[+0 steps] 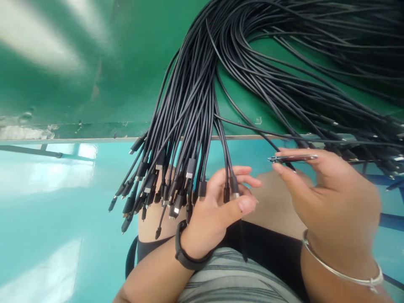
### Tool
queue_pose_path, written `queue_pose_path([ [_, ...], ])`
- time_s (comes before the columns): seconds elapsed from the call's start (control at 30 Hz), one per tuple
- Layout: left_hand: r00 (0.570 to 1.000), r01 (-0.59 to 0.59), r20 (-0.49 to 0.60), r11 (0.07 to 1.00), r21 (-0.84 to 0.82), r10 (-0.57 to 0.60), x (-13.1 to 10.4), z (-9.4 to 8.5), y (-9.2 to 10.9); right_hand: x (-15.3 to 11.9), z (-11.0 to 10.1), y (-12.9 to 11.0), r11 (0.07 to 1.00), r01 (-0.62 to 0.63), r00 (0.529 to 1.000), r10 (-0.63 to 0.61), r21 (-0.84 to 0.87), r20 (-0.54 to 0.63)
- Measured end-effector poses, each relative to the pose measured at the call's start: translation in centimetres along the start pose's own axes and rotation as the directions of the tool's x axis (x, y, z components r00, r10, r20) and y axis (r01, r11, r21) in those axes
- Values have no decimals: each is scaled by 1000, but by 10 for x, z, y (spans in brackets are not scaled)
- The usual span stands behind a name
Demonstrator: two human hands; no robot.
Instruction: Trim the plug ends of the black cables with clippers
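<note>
Several black cables (192, 105) fan down over the table's front edge, their connector ends hanging at the left. Among these ends is my left hand (225, 200), its thumb and fingers apart. Two connector ends (234, 185) lie loosely across its fingers, not gripped. My right hand (331, 193) pinches a nail clipper (295, 158) between thumb and fingers, its jaws pointing left. One cable end passes behind the clipper near the fingertips. Below my left hand, a thin dark strip (243, 244) shows blurred over my lap.
The green table (126, 63) spans the top, with a pale front edge. More black cables (284, 84) curve over it to the right, with connector ends (391, 147) past the edge. Below are my legs and the blue-green floor (78, 210). A metal bar (31, 150) is under the table at left.
</note>
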State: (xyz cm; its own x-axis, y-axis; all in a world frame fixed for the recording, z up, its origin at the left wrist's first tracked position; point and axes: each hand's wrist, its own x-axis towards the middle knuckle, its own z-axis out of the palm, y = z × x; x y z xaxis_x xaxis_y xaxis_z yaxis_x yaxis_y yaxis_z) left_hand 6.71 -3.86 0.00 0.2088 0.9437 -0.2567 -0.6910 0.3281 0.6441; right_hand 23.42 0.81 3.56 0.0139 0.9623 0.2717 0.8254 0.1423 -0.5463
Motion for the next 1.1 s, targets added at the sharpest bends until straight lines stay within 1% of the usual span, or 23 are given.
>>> queue_pose_path([
  [0.07,998,47,43,991,-128,-42,1,2,3,0,2,0,991,79,996,-84,-104,-43],
  [0.1,998,60,34,983,-173,-55,2,3,4,-1,2,-2,989,93,993,-101,-119,-61],
  [0.13,998,60,3,978,-199,-60,4,5,5,-3,3,-5,990,87,991,-97,-107,-92],
  [0.17,997,56,-39,977,-207,-65,5,6,6,-5,2,-8,996,64,990,-71,-65,-125],
  [0.2,994,55,-77,978,-202,-72,6,7,6,-8,1,-12,1000,20,988,-18,12,-152],
  [0.23,992,60,-101,980,-189,-80,7,7,6,-11,0,-16,992,-40,986,59,121,-158],
  [0.27,990,67,-111,982,-177,-88,8,7,6,-14,-1,-21,960,-104,981,142,259,-132],
  [0.3,989,79,-108,982,-169,-98,9,7,6,-16,-2,-24,895,-172,975,216,412,-62],
  [0.33,989,92,-102,982,-165,-110,10,6,6,-17,-3,-27,795,-250,964,260,553,62],
  [0.37,988,105,-98,982,-160,-122,11,6,5,-17,-2,-30,671,-333,942,261,662,210],
  [0.4,986,113,-106,982,-153,-130,12,5,4,-16,-1,-31,542,-414,910,225,731,349],
  [0.43,983,116,-125,983,-142,-134,12,5,4,-14,2,-33,434,-478,875,167,763,454],
  [0.47,979,116,-151,985,-130,-136,13,4,3,-11,4,-33,360,-523,847,113,773,520],
  [0.5,975,114,-178,987,-115,-134,13,4,2,-8,7,-34,321,-542,832,79,776,549],
  [0.53,970,110,-204,989,-101,-129,13,3,1,-5,10,-34,312,-541,833,71,781,548],
  [0.6,966,92,-234,993,-74,-107,13,2,0,-2,15,-33,335,-521,849,105,785,519],
  [0.73,969,49,-241,999,-15,-51,13,0,-1,-5,22,-27,456,-481,876,215,749,432],
  [0.77,970,37,-241,999,-5,-37,13,0,-1,-6,24,-26,467,-478,878,231,744,419],
  [0.8,971,24,-240,1000,2,-23,13,-1,-1,-7,25,-25,462,-479,877,239,746,416],
  [0.83,972,11,-236,1000,6,-10,13,-1,-2,-8,26,-24,437,-490,871,239,754,429],
  [0.9,974,0,-226,1000,10,3,13,-1,-2,-9,28,-24,345,-513,858,216,786,465],
  [0.97,975,3,-224,1000,14,0,13,-1,-2,-8,30,-25,293,-522,853,207,801,480],
  [1.1,973,10,-232,1000,21,-5,13,0,-2,-6,29,-27,304,-532,845,252,790,472],
])
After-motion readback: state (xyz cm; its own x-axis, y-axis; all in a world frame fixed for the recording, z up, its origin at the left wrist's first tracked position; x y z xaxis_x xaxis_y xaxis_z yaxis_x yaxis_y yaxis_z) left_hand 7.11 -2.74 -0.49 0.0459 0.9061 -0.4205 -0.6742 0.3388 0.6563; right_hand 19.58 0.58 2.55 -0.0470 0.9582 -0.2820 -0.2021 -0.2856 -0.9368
